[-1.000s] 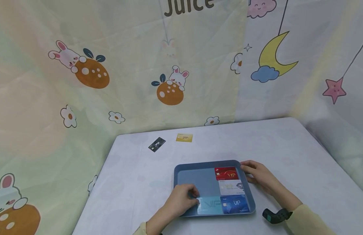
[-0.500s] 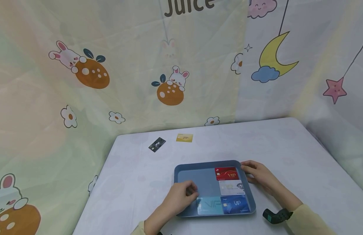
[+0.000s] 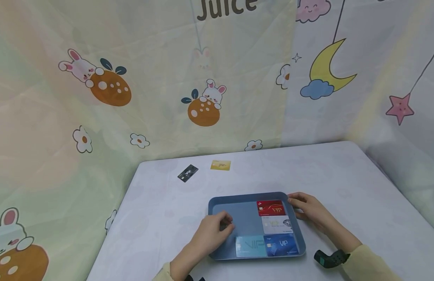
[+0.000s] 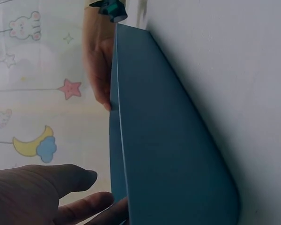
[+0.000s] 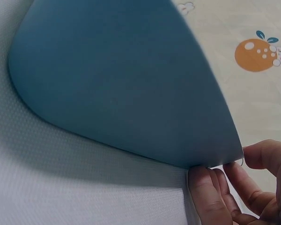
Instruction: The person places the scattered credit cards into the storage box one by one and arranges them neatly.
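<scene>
A blue-grey tray [image 3: 245, 222] lies on the table. On its right side sit a red VIP card [image 3: 271, 208], a white card [image 3: 275, 224] and a blue VIP card [image 3: 281, 245]; a light-blue VIP card [image 3: 250, 246] lies left of the blue one. Over the tray's left part is my left hand [image 3: 213, 232], fingers loosely bent, holding nothing; the left wrist view shows its thumb apart from the fingers [image 4: 86, 207]. At the far right corner, my right hand [image 3: 309, 210] pinches the tray's rim between thumb and fingers [image 5: 208, 194].
Behind the tray, a black VIP card [image 3: 188, 173] lies aslant beside a gold card [image 3: 220, 165] on the white tablecloth [image 3: 160, 218]. Printed curtains [image 3: 150, 97] stand close behind the table. A black device [image 3: 331, 258] is worn on the right wrist.
My left hand has drawn off the light-blue card, up and to the left over the tray. The right hand and the cards have stayed put.
</scene>
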{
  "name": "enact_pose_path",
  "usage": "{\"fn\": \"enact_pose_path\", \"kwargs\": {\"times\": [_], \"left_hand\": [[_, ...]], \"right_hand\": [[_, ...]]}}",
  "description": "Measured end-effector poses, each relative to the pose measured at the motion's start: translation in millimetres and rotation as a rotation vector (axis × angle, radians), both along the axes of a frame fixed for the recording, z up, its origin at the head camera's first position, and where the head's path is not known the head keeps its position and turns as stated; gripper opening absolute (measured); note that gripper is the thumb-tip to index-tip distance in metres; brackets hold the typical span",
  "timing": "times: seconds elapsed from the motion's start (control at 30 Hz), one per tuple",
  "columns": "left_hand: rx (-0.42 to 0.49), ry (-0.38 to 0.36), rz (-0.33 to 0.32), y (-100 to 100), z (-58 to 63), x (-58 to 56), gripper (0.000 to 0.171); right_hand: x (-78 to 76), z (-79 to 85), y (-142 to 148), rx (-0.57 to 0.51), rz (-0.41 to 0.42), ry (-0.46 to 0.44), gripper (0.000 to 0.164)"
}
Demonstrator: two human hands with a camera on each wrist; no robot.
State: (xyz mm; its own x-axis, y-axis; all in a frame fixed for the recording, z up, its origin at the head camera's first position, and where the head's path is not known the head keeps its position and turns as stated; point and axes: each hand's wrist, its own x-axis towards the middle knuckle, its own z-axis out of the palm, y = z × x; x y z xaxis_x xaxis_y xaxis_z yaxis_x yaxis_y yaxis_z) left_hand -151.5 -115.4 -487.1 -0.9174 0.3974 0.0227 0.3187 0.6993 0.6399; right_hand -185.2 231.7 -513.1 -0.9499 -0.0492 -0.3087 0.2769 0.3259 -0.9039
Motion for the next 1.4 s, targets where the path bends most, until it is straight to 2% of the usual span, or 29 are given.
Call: {"fn": "enact_pose_path", "kwargs": {"times": [0.43,0.77,1.0,1.4], "left_hand": [[-0.026,0.077,0.023,-8,11.8,-4.8,0.019],[-0.049,0.098,0.074,-14,16.5,-12.2,0.022],[-0.035,0.103,0.070,-15,21.3,-18.0,0.023],[-0.021,0.128,0.108,-26,29.1,-29.6,0.020]], "right_hand": [[0.5,2.3,-1,0.002,0.011,0.004,0.054],[-1.5,-1.1,0,0.005,0.013,0.005,0.054],[-2.2,-0.4,1,0.030,0.015,0.013,0.054],[-1.9,-1.8,2,0.021,0.017,0.010,0.054]]}}
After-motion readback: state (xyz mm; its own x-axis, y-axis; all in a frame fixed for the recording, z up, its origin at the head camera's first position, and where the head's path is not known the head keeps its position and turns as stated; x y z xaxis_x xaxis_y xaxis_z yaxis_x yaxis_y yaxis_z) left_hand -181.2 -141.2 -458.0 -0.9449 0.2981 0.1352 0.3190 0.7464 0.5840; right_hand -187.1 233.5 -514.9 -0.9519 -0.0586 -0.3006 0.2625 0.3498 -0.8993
